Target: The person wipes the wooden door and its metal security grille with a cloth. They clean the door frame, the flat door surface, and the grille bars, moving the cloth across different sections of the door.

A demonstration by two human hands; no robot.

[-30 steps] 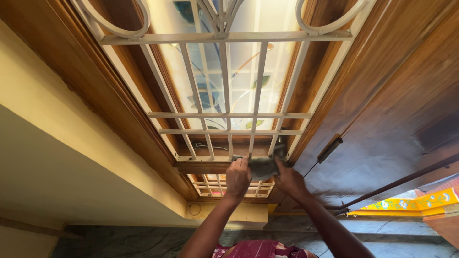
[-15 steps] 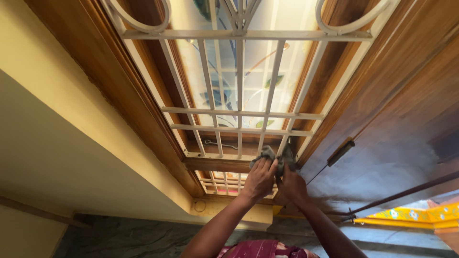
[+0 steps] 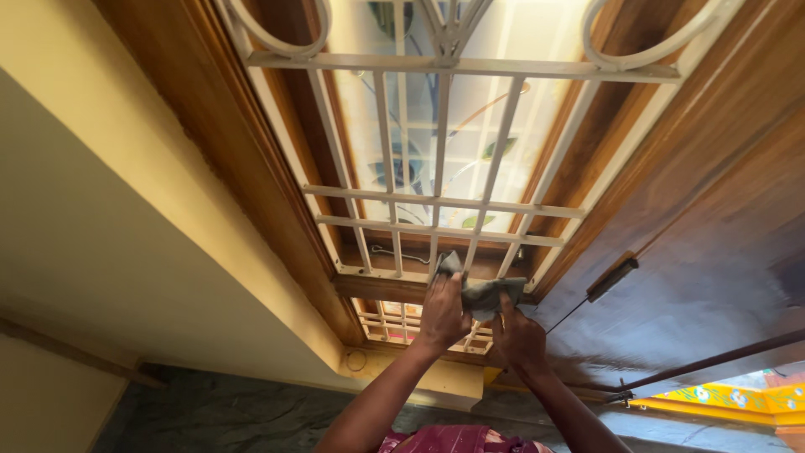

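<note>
Against the white window grille (image 3: 436, 210), both hands bunch a crumpled grey-green cloth (image 3: 482, 294).

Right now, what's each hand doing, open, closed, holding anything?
Left hand: closed on the grey cloth at the white window grille.
Right hand: closed on the same cloth.

Both arms raised, left hand (image 3: 443, 312) and right hand (image 3: 520, 337) side by side (fingers curled)
</note>
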